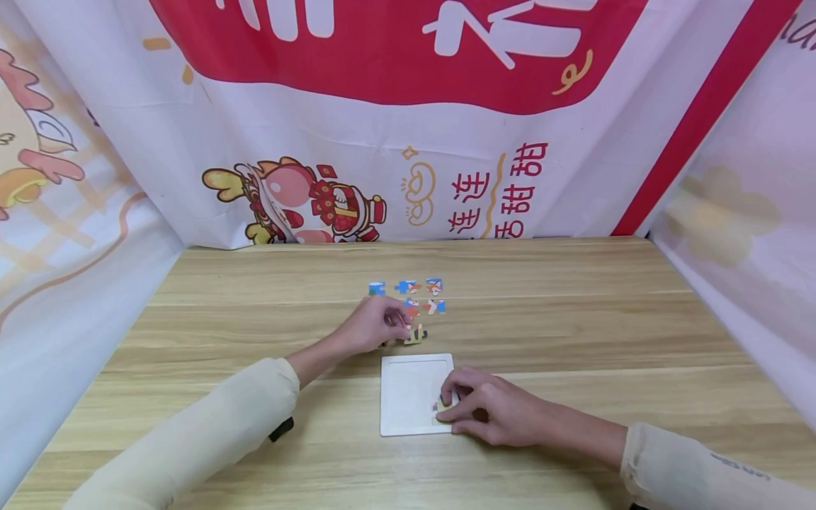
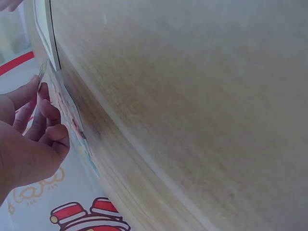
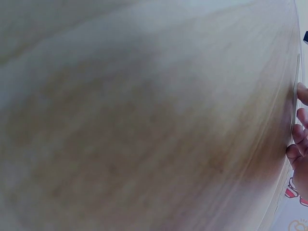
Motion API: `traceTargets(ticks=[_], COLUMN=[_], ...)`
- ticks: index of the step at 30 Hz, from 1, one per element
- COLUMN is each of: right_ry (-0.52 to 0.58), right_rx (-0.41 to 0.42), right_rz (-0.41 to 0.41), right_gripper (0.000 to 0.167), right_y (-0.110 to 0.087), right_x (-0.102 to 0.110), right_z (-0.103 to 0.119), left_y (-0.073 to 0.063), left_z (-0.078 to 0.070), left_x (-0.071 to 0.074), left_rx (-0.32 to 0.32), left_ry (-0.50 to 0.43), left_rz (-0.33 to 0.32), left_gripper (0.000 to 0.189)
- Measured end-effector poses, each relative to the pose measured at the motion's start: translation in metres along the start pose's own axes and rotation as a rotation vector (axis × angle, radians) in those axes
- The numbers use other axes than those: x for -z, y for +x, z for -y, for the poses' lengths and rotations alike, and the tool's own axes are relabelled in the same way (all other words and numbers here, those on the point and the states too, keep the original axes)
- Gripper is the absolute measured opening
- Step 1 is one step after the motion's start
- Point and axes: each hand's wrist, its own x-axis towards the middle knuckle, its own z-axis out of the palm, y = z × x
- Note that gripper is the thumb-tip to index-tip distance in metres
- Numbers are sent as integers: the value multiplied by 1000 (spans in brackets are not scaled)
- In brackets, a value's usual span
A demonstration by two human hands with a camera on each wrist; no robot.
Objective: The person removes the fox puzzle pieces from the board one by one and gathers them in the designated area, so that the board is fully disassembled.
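Observation:
A white square puzzle tray (image 1: 408,393) lies on the table near the middle. My right hand (image 1: 497,411) is at its right side, fingers bent around a small puzzle piece (image 1: 438,406) in the tray's near right corner. The right wrist view shows these fingers (image 3: 299,134) at the tray's edge. Beyond the tray, my left hand (image 1: 376,324) pinches a yellowish puzzle piece (image 1: 417,336) between thumb and fingertips. In the left wrist view that thin piece (image 2: 42,72) appears edge-on, raised at the fingertips; the other fingers are curled.
Loose puzzle pieces lie in rows past my left hand, among them a blue piece (image 1: 377,288), an orange-and-blue piece (image 1: 435,285) and a white-and-blue piece (image 1: 437,307). A printed curtain (image 1: 382,127) hangs along the table's back edge.

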Motion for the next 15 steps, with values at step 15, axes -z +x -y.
traceTargets(ticks=[15], right_ry=[1], right_rx=[-6], right_rz=[1], right_gripper=[22], right_y=[0], right_x=[0], right_z=[0], left_y=[8], left_z=[-3], left_x=[-5], left_rx=[30], left_ry=[180], left_rz=[-26], left_gripper=[8])
